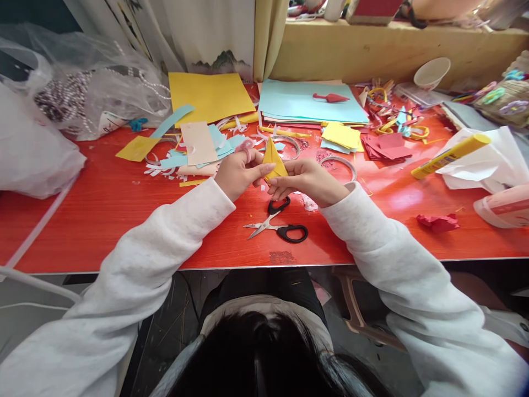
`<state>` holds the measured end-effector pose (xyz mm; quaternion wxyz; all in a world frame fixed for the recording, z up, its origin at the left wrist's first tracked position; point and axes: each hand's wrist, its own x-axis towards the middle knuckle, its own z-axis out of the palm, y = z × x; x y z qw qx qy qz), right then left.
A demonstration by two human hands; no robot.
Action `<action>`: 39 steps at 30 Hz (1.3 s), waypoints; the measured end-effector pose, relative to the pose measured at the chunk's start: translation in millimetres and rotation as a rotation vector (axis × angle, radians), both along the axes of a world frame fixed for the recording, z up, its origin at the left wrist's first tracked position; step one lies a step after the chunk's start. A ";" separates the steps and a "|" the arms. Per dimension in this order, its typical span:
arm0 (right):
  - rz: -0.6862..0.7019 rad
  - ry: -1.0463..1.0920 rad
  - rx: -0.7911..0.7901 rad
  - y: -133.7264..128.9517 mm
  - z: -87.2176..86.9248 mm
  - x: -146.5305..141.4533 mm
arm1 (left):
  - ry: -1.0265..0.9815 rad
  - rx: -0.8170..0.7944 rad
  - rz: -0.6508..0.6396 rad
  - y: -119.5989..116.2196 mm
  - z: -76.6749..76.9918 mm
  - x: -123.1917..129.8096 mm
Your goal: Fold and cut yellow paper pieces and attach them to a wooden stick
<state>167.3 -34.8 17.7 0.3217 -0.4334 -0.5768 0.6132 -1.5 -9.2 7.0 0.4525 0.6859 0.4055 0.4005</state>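
Two hands meet over the red desk (124,231) and hold one folded yellow paper (273,160), a narrow form with its point away from the person. The left hand (239,172) pinches its left side between thumb and fingers, with one small pink thing (246,144) at its fingers; the right hand (308,179) grips the lower right side, also fingers to thumb. Just below them lies one pair of scissors (276,223), its two blades spread and its two black loops toward the right. Three rings (339,161) can be made out on the desk, one of them partly under scraps at the left. Beyond the hands are one large yellow sheet (210,96) and a stack of pale blue sheets (297,102) bearing one red folded piece (330,98). Two piles of small paper stand right of the hands: yellow squares (341,135) over blue ones, and red squares (387,147), too overlapped to count. Farther right are one yellow tube (451,156), one crumpled red paper (438,222) and one white cup (432,74), tilted. Two plastic bags (35,143) sit at the left.
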 end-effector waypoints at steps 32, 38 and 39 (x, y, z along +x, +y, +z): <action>0.035 -0.032 0.811 12.5 -10.8 14.4 | -0.225 -0.303 -0.128 7.4 8.6 -9.3; 0.111 -0.087 0.811 7.6 -2.5 18.2 | -0.120 -0.271 -0.115 6.3 9.1 -10.3; 0.101 -0.099 0.812 7.2 -1.9 18.5 | -0.116 -0.280 -0.110 6.1 9.3 -10.3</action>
